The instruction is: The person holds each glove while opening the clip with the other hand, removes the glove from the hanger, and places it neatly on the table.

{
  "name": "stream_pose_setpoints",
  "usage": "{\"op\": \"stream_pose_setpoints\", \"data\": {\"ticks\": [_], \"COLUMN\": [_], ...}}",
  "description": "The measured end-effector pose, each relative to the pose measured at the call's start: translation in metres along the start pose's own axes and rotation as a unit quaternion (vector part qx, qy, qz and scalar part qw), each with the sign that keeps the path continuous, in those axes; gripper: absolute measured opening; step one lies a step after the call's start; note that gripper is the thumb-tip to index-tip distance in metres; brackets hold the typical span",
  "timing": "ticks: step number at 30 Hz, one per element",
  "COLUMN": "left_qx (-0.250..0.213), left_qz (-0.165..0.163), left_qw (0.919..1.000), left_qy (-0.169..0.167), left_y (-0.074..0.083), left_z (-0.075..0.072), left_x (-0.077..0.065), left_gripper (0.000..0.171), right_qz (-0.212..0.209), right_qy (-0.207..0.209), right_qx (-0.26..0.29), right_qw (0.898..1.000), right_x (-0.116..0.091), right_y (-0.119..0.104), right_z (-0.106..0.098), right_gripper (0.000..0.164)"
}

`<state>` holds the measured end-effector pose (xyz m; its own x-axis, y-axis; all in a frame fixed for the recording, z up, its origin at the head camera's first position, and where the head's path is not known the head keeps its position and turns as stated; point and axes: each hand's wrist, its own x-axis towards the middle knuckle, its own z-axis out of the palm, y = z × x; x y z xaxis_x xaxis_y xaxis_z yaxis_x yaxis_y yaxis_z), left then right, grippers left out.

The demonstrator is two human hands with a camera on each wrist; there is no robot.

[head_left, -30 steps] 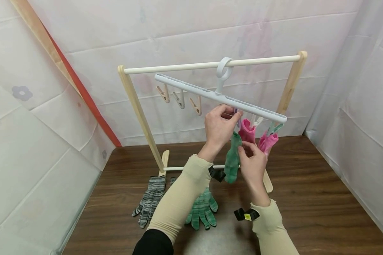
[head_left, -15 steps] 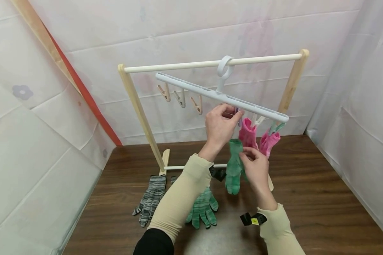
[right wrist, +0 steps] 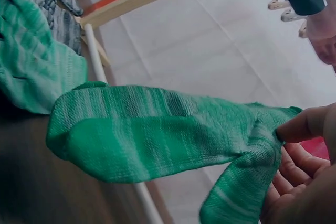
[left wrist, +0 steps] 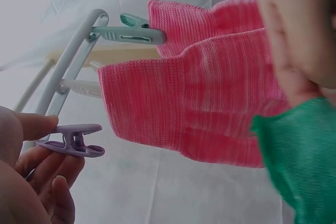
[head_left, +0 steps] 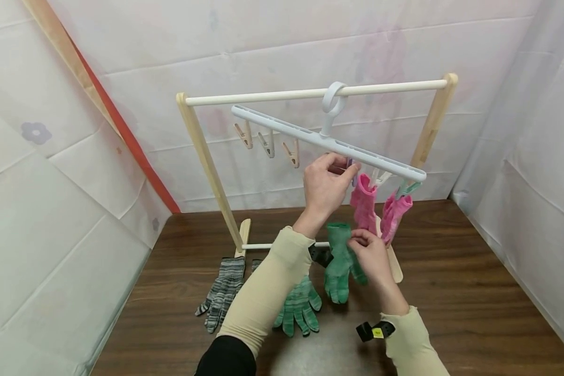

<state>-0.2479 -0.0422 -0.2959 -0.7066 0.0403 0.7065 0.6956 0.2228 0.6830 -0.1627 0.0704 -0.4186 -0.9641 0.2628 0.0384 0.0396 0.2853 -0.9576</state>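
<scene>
My left hand (head_left: 326,183) pinches a purple clothespin (left wrist: 73,141) under the right half of a white clip hanger (head_left: 286,129). In the left wrist view the thumb is above the clothespin and the fingers below it. Lower down, my right hand (head_left: 375,258) pinches a green knitted glove (head_left: 340,263) near its cuff, between thumb and fingers. The glove hangs upright below the purple clothespin, apart from it, fingers downward. To the right, two pink gloves hang by their cuffs: one pink glove (left wrist: 142,103) from a white clothespin (left wrist: 81,87), the other (left wrist: 197,24) from a mint clothespin (left wrist: 128,35).
The hanger hooks over the top bar (head_left: 258,97) of a wooden rack. Several bare clothespins (head_left: 266,144) dangle at its left. On the brown table (head_left: 474,292) lie a grey striped glove (head_left: 227,287) and a green glove (head_left: 300,308), partly behind my left forearm.
My right hand has lowered the green glove away from the purple clothespin and slightly left. The left hand keeps its place on the clothespin.
</scene>
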Motion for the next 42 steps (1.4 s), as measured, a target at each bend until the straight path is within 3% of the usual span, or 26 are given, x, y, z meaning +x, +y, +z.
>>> {"op": "stream_pose_setpoints", "data": {"ticks": [4,9,17,23,29,37,42], "left_qx": [0.003,0.013,0.023,0.042,0.039,0.035,0.039], "left_qz": [0.000,-0.004,-0.007,0.003,0.003,0.002,-0.001], "left_qw": [1.0000,0.9999,0.9997,0.9991,0.9992,0.9994,0.9993], "left_qy": [-0.004,-0.004,-0.008,-0.007,-0.005,-0.002,-0.002], "left_y": [0.000,0.000,0.001,0.001,0.000,-0.001,-0.001], "left_z": [0.001,0.002,0.003,0.005,0.006,0.005,0.005], "left_x": [0.000,0.000,-0.001,-0.004,-0.005,-0.005,-0.005], "left_gripper": [0.018,0.020,0.024,0.026,0.028,0.028,0.029], "right_qz": [0.032,0.062,0.063,0.027,-0.009,0.001,0.006], "right_qy": [-0.019,-0.050,-0.112,-0.085,-0.054,-0.090,-0.090], "right_qx": [0.024,0.017,-0.020,-0.116,-0.199,-0.286,-0.302], "right_qw": [0.999,0.997,0.992,0.989,0.979,0.954,0.949], "right_x": [0.002,0.006,0.008,0.008,0.010,0.009,0.008], "right_y": [0.010,0.023,0.043,0.049,0.053,0.058,0.059], "right_z": [0.005,0.010,0.017,0.021,0.019,0.013,0.013], "right_gripper": [0.018,0.024,0.028,0.027,0.025,0.019,0.016]}}
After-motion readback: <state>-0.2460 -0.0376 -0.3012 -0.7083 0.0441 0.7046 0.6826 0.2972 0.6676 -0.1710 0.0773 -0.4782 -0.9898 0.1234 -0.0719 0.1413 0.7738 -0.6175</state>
